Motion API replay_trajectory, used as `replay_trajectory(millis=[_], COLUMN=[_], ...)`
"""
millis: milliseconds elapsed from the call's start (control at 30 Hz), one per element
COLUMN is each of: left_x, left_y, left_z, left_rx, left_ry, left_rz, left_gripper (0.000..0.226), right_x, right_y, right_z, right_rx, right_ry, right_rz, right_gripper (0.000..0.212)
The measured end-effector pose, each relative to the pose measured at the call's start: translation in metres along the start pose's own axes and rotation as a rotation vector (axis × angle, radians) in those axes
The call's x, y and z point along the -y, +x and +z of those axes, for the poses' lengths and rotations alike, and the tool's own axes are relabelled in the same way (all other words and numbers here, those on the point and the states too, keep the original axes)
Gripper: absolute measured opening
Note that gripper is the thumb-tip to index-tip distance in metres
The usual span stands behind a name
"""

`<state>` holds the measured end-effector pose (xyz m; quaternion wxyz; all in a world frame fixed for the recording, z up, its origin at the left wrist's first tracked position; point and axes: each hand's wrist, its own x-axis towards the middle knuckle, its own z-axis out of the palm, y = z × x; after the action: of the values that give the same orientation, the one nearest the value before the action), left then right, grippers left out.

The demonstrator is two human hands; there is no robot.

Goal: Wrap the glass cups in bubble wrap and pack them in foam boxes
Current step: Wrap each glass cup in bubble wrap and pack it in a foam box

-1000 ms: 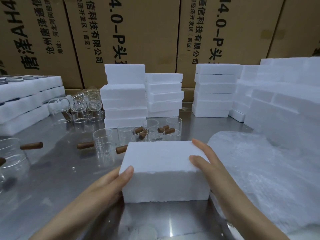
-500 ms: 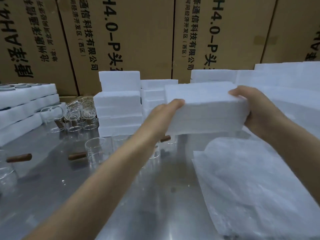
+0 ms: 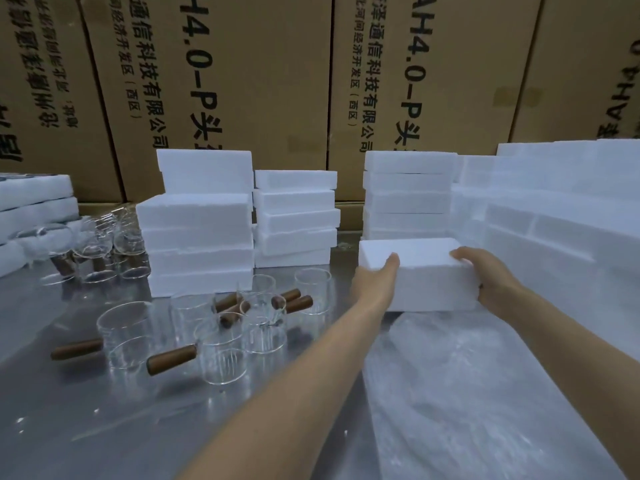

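A closed white foam box (image 3: pixel 427 275) sits low at the far right of the steel table, just in front of a foam stack. My left hand (image 3: pixel 375 284) grips its left end, thumb on the top. My right hand (image 3: pixel 488 275) grips its right end, fingers curled over the top edge. Several glass cups with brown wooden handles (image 3: pixel 225 344) stand loose at centre left. A sheet of bubble wrap (image 3: pixel 467 393) lies spread at the near right, under my right forearm.
Stacks of white foam boxes (image 3: pixel 201 230) stand at the back centre, another stack (image 3: pixel 408 192) behind the held box, more foam (image 3: pixel 554 209) along the right. More glass cups (image 3: pixel 100 247) and foam (image 3: pixel 31 202) sit at far left. Cardboard cartons (image 3: pixel 242 81) wall the back.
Both hands lifted the foam box from the near table, carried it up and away to the right, and have now lowered it in front of the right rear stack.
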<state>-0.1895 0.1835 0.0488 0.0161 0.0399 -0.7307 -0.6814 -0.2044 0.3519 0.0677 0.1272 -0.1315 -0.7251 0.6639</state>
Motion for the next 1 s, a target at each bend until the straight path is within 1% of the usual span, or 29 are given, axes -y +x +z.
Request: replay_trajectory(millis=[67, 133, 200, 267, 300, 333, 367, 433, 467, 533, 600, 667, 733, 833, 1000], left_x=[0.012, 0.021, 0.026, 0.029, 0.029, 0.029, 0.029, 0.029, 0.03, 0.034, 0.038, 0.041, 0.043, 0.048, 0.049], left_y=[0.007, 0.013, 0.016, 0.021, 0.024, 0.026, 0.029, 0.031, 0.031, 0.031, 0.031, 0.03, 0.027, 0.024, 0.024], left_z=[0.003, 0.007, 0.01, 0.014, 0.015, 0.015, 0.016, 0.015, 0.015, 0.012, 0.01, 0.011, 0.013, 0.016, 0.014], left_rx=[0.007, 0.008, -0.021, -0.059, -0.075, -0.083, -0.089, -0.102, -0.108, -0.08, -0.015, 0.015, 0.026, 0.048, 0.063], left_ry=[0.01, 0.0, 0.012, 0.034, 0.037, 0.036, 0.039, 0.065, 0.076, 0.088, 0.109, 0.141, 0.228, 0.386, 0.414], left_rz=[0.031, 0.071, 0.096, 0.093, 0.092, 0.098, 0.102, 0.109, 0.117, 0.155, 0.197, 0.234, 0.281, 0.343, 0.362], left_gripper=[0.06, 0.063, 0.065, 0.067, 0.067, 0.065, 0.062, 0.052, 0.047, 0.041, 0.043, 0.05, 0.057, 0.061, 0.065], right_x=[-0.013, -0.022, -0.021, -0.013, -0.008, -0.004, -0.002, -0.003, -0.004, -0.007, -0.01, -0.013, -0.017, -0.02, -0.023], right_y=[0.009, 0.014, 0.012, 0.002, -0.005, -0.01, -0.015, -0.019, -0.018, -0.014, -0.007, -0.001, 0.004, 0.012, 0.023], right_z=[0.001, 0.004, 0.007, 0.018, 0.026, 0.034, 0.043, 0.054, 0.054, 0.05, 0.046, 0.044, 0.044, 0.046, 0.05], right_rx=[0.001, -0.062, -0.237, -0.374, -0.371, -0.314, -0.221, -0.055, -0.015, 0.012, 0.017, 0.013, -0.007, -0.053, -0.105], right_ry=[-0.033, -0.157, -0.43, -0.723, -0.819, -0.888, -0.934, -0.989, -0.995, -0.999, -1.041, -1.09, -1.118, -1.166, -1.188], right_rz=[-0.035, -0.135, -0.295, -0.549, -0.669, -0.743, -0.768, -0.732, -0.714, -0.712, -0.723, -0.704, -0.678, -0.687, -0.681], right_gripper=[0.01, 0.018, 0.034, 0.032, 0.027, 0.024, 0.026, 0.031, 0.033, 0.038, 0.042, 0.046, 0.048, 0.048, 0.047])
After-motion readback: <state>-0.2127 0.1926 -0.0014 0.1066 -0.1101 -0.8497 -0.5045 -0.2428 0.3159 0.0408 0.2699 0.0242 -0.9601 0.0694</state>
